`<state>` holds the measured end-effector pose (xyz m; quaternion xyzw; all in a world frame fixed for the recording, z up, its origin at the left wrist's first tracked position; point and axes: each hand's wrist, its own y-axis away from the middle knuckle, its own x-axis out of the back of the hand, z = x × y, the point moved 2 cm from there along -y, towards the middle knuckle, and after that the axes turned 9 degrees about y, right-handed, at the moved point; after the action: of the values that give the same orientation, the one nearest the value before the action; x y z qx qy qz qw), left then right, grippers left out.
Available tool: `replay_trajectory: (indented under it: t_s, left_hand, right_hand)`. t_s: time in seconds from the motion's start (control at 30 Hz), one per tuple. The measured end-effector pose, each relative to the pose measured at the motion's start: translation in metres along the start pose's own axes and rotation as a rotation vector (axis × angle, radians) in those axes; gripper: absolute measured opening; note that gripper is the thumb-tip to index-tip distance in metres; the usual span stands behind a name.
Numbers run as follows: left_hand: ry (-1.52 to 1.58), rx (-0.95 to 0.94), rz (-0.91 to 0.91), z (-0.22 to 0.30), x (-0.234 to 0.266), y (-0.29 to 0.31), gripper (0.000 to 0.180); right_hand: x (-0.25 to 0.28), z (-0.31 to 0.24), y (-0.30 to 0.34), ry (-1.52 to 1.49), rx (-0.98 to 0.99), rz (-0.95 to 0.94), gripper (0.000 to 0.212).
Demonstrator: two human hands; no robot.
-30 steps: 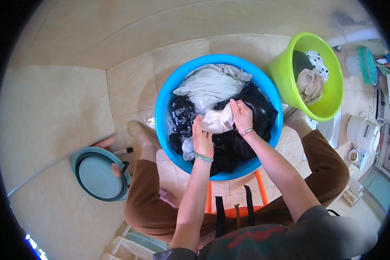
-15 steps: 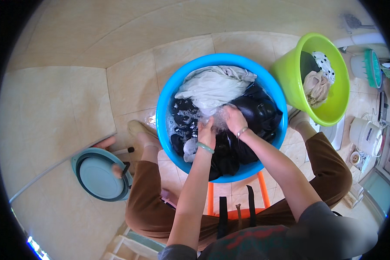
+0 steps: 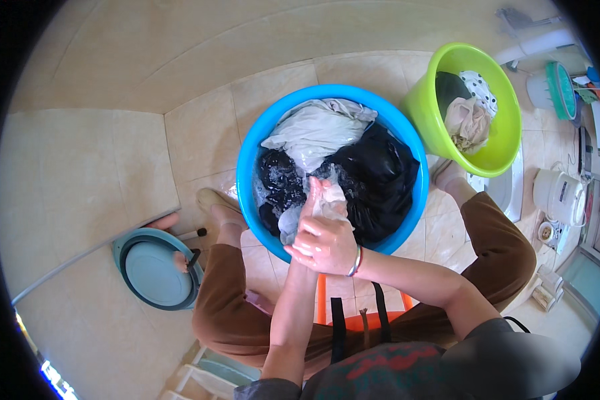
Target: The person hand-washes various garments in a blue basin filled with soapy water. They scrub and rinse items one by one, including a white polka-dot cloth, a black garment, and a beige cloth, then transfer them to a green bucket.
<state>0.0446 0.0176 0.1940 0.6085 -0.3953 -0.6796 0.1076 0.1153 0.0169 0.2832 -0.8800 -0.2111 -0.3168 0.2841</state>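
A blue basin (image 3: 248, 143) holds wet laundry in sudsy water. My left hand (image 3: 311, 204) is over its middle, thumb side up, holding a small pale wet cloth (image 3: 332, 203). Across the left wrist and the cloth's lower end lies my right hand (image 3: 325, 244), its fingers curled; whether it grips the cloth too is unclear. A white garment (image 3: 321, 131) bulges from the water at the far side. Black garments (image 3: 383, 180) fill the right of the basin, and a small light grey cloth (image 3: 289, 224) floats at the near left.
A lime-green bucket (image 3: 417, 110) with several clothes stands at the far right, against the basin. Left of my leg is a grey-blue folding basin (image 3: 157, 275). A white tub (image 3: 559, 197) stands at the right. Under the blue basin shows an orange stool (image 3: 322, 300).
My right hand has moved from the basin's middle toward me and left, over my left wrist. The splash between my hands has gone, and the pale cloth shows there.
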Motion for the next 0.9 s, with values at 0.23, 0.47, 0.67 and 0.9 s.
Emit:
replay_trajectory:
  t_s: [0.23, 0.47, 0.67, 0.9]
  left_hand:
    - [0.156, -0.27, -0.111, 0.005, 0.022, -0.011, 0.034]
    - [-0.296, -0.637, 0.457, -0.004, 0.011, -0.01, 0.028]
    - [-0.595, -0.772, 0.313, 0.015, 0.04, -0.022, 0.047]
    - [-1.755, -0.551, 0.563, 0.002, 0.092, -0.063, 0.068]
  right_hand:
    - [-0.011, 0.029, -0.016, -0.136, -0.169, 0.127, 0.023]
    - [-0.055, 0.154, 0.025, -0.123, -0.782, 0.011, 0.033]
    - [-0.05, 0.178, 0.03, 0.063, -0.558, 0.026, 0.024]
    - [-0.09, 0.193, 0.055, 0.291, -0.524, -0.663, 0.03]
